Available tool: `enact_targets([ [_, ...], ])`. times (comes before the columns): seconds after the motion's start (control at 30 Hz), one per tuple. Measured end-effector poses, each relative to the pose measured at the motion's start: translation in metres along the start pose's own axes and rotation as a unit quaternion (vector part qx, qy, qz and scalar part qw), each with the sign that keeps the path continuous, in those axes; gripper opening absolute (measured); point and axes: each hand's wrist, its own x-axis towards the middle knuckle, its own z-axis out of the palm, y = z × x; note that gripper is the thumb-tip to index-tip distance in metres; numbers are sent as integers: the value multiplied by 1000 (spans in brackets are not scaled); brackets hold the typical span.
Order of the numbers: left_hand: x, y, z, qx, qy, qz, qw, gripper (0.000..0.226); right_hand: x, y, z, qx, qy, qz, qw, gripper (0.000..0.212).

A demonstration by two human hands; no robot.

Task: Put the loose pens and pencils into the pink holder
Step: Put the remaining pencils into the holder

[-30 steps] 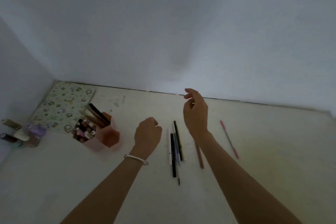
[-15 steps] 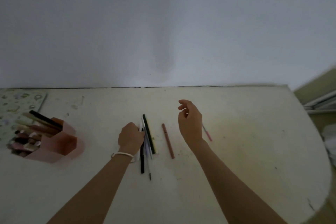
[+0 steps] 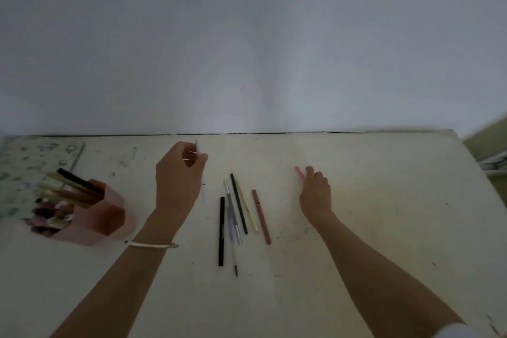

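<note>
The pink holder [image 3: 109, 217] stands at the left of the table, tilted, with several pens and brushes sticking out toward the left. My left hand [image 3: 178, 181] is raised between the holder and the loose pile, pinching a thin white pen [image 3: 197, 145] that is blurred. On the table in the middle lie a black pen [image 3: 221, 230], a silver pen [image 3: 231, 208], a thin black pencil [image 3: 238, 203], a yellow pen [image 3: 247, 206] and a brownish-pink pen [image 3: 261, 217]. My right hand [image 3: 315, 192] rests on the table, its fingers curled over a pink pen [image 3: 299, 172] whose tip sticks out.
A patterned notebook [image 3: 41, 156] lies behind the holder at the far left. A white wall rises right behind the table [image 3: 384, 200]. The table's right edge curves away, with a shelf-like object [image 3: 493, 159] beyond it.
My left hand has lifted off the pile toward the back, now with a white pen in it. My right hand has moved right and down onto the pink pen.
</note>
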Motion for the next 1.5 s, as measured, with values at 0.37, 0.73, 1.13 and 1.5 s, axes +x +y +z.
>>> enact_targets([
  [0.37,42,-25,-140,63,208,71,974,34,-27,-190,-75,395,111,-257,875,61],
  [0.73,23,-94,-158,285,122,-18,951,25,-96,-291,-64,509,66,-315,798,60],
  [1.13,24,-73,-191,151,195,13,969,32,-133,-339,-13,400,6,-412,818,38],
  [1.5,-14,-46,-45,145,-52,-21,988,13,-66,-234,-54,461,134,-205,853,51],
])
